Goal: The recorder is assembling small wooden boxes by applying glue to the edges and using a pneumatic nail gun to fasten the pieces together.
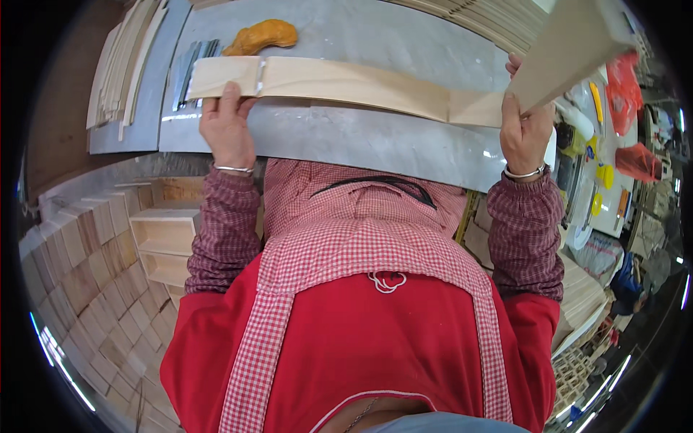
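A long, pale wooden strip (354,85), jointed into panels, stretches across the grey worktop (411,148) between my hands. White glue-like streaks mark its left end and the joint near it. My left hand (229,133) is closed on the short left-end panel, thumb on its face. At the other end, my right hand (525,137) grips the strip where a long panel (577,54) is folded up toward the camera. Part of the right fingers is hidden behind that raised panel.
An orange-yellow lump (263,36) lies beyond the strip, beside dark metal-like strips (193,61). Thin wooden slats (126,68) are stacked at the far left. Open wooden boxes (166,234) and piled wooden blocks (94,281) stand lower left. Red plastic bags (622,94) lie right.
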Available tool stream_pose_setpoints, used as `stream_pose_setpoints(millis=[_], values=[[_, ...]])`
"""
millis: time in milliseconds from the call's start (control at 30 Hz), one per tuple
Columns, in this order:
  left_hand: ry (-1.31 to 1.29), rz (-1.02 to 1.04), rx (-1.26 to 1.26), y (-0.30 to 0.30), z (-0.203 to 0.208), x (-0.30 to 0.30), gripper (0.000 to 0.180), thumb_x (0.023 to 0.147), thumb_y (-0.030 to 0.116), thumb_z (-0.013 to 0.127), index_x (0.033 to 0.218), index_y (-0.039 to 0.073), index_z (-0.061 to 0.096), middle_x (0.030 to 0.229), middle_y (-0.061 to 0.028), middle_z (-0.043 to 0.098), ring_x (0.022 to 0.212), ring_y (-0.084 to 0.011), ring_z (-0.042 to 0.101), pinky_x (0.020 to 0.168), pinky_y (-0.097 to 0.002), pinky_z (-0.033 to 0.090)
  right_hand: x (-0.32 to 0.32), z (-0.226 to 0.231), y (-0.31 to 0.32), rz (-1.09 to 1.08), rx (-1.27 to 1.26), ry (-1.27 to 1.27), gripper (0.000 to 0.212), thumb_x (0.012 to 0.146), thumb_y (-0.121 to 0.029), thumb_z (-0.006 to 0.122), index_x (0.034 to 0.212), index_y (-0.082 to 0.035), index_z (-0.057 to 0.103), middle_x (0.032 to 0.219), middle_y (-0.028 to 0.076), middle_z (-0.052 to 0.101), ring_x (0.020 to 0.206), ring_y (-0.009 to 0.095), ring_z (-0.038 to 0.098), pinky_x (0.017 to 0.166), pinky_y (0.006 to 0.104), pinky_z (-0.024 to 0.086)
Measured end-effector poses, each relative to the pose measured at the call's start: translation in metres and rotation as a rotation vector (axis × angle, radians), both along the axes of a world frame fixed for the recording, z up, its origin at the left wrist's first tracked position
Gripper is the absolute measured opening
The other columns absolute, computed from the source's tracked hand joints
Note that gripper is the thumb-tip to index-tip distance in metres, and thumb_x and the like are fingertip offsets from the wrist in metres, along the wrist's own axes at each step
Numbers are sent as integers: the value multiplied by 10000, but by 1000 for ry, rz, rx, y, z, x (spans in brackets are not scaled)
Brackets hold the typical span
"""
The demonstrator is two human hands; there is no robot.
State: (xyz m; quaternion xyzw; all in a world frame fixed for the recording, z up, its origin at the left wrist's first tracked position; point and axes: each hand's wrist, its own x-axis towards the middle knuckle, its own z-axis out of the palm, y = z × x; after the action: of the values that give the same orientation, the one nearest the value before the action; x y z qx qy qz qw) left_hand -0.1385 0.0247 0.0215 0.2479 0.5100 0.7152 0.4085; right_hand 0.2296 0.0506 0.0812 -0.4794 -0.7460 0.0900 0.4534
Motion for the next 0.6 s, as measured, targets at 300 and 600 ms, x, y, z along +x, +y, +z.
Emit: stream_pose_setpoints(millis=[300,600], values=[[599,10,21,-18,-14,63,210,853,70,627,1030,-29,572,859,-102,622,709,-159,591,616,-250,507,-2,19,6,129,48,-230,556,767,68,463,1317,-11,462,1225,143,556,1030,272,557,900,343,434],[998,-96,106,-28,-30,78,249,788,67,656,1004,-20,569,787,-88,589,680,-187,581,650,-264,504,-9,27,-10,212,-55,-310,626,751,-91,579,1361,-50,447,1183,144,526,998,263,533,861,345,444]])
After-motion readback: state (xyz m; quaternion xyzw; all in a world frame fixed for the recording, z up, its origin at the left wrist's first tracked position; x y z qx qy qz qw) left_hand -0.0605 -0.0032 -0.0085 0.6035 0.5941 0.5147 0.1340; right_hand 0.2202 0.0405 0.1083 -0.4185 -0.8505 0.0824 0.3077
